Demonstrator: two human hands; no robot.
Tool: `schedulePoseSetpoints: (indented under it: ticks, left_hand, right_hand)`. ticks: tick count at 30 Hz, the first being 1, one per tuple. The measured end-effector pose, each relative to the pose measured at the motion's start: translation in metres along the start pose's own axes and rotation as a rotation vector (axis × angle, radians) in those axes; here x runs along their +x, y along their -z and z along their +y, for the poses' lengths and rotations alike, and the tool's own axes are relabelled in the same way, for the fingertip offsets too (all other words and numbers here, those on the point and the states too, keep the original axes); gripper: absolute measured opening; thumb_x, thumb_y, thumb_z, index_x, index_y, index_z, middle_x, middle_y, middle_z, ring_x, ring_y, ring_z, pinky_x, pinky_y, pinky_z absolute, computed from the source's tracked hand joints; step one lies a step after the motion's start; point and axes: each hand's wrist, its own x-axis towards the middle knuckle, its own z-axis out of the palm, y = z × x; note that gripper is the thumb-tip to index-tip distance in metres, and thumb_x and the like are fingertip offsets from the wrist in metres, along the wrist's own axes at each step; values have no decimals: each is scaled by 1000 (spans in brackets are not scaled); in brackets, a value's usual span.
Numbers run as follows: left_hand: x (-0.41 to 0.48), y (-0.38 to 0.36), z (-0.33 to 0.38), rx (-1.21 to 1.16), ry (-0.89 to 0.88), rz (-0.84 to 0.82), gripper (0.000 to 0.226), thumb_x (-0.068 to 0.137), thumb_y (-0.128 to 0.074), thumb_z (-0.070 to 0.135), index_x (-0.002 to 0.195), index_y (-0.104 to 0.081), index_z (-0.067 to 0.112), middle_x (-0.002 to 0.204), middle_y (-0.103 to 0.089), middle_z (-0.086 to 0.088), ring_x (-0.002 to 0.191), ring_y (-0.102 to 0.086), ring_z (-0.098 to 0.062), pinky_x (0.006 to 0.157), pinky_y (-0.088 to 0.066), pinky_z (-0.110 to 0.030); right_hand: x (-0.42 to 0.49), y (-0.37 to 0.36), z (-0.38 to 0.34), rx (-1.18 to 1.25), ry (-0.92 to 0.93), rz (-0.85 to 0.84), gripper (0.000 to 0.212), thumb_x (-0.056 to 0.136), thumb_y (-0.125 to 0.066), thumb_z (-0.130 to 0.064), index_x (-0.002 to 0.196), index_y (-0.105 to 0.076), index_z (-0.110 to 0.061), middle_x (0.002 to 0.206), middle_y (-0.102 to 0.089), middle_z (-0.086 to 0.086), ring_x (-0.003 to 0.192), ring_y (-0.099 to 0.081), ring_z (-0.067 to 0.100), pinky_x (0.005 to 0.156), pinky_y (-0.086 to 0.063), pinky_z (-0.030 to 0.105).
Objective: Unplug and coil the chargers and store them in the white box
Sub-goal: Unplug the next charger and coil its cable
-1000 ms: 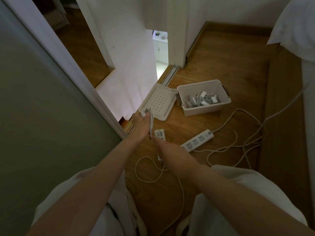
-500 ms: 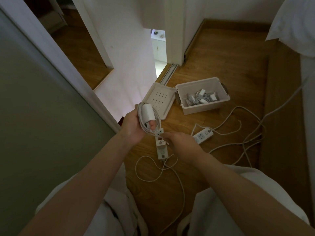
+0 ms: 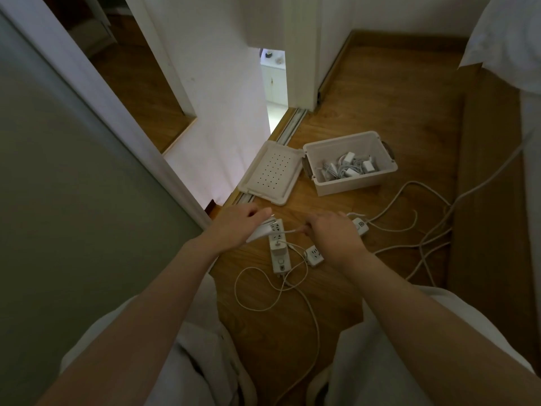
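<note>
My left hand [image 3: 234, 227] is palm down, shut on a white charger [image 3: 259, 233] with its cable wound around it, right above the near power strip [image 3: 278, 256]. My right hand [image 3: 333, 238] pinches the thin cable [image 3: 292, 230] that stretches from that charger. Another white charger [image 3: 277, 248] sits plugged into the near power strip. A second power strip [image 3: 314, 255] lies partly under my right hand. The open white box [image 3: 348, 187] stands beyond, with several coiled chargers [image 3: 348, 168] inside.
The box's perforated lid [image 3: 269, 174] lies left of the box by the sliding door track. Loose white cables [image 3: 409, 230] trail across the wooden floor to the right, and one loops [image 3: 257, 291] near my knees. A bed frame runs along the right.
Both hands have dropped from in front of me down to the power strips. The left hand turned palm down with the wound charger, and the right hand pulled the cable taut.
</note>
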Motion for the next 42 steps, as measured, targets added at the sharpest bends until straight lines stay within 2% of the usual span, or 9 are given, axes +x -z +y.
schedulePoseSetpoints:
  ticks: [4,7,12,17,23,28,31,37,42]
  left_hand:
    - [2,0,-19,19,31,65,28,97,-39,45,82,-50,24,77,-52,3,71,-51,-16,65,-45,-32]
    - [3,-1,-22,26,-16,123,26,96,-42,42,95,-47,16,84,-49,2,71,-47,-11,61,-39,-26]
    - [7,-12,-17,181,-11,197,33,98,-43,28,123,-40,6,123,-40,-14,103,-50,-27,83,-48,-38]
    - [13,-17,-14,18,11,310,33,99,-40,28,122,-35,5,123,-34,-15,97,-51,-24,81,-49,-36]
    - [16,-18,-10,-115,12,431,30,98,-42,27,116,-34,3,120,-33,-14,88,-47,-20,77,-50,-37]
    - [11,-15,-11,-19,-141,372,29,98,-40,29,115,-35,6,118,-32,-9,92,-47,-17,71,-43,-21]
    - [5,-18,-8,79,-239,316,29,98,-40,30,117,-38,7,114,-30,0,91,-44,-11,64,-39,-16]
    - [8,-20,-6,-29,-152,353,25,99,-38,28,114,-36,8,113,-28,0,92,-45,-11,55,-38,-14]
    - [13,-16,-8,-228,-32,486,24,100,-38,25,111,-36,3,112,-32,-7,81,-45,-6,64,-41,-14]
  right_hand:
    - [-2,7,2,69,-58,79,27,98,-38,-40,91,-55,-21,92,-59,-4,84,-51,11,91,-36,31]
    - [-7,11,-10,145,-26,165,27,98,-39,-39,92,-59,-21,82,-53,-8,76,-46,8,87,-39,28]
    - [-12,15,-23,363,8,309,21,96,-45,-34,88,-62,-23,67,-46,-18,59,-42,-1,72,-37,23]
    - [-16,13,-31,531,95,315,23,97,-46,-25,101,-67,-21,68,-45,-27,60,-44,-11,64,-28,11]
    - [-19,5,-36,653,215,254,25,97,-44,-14,113,-64,-16,77,-58,-6,69,-49,-1,63,-37,12]
    - [-13,24,-28,1043,-180,279,22,98,-40,-18,101,-62,-22,75,-56,-7,42,-40,-1,39,-31,11]
    - [-9,40,-15,1251,-354,385,27,100,-38,-20,82,-59,-22,68,-53,-11,44,-34,1,43,-29,12]
    - [-10,37,-22,1232,-324,392,30,99,-40,-15,75,-59,-13,77,-58,-10,45,-44,-7,49,-33,9]
    - [-18,25,-28,966,-76,203,23,97,-44,-17,110,-63,-20,69,-55,-6,44,-43,-2,41,-33,11]
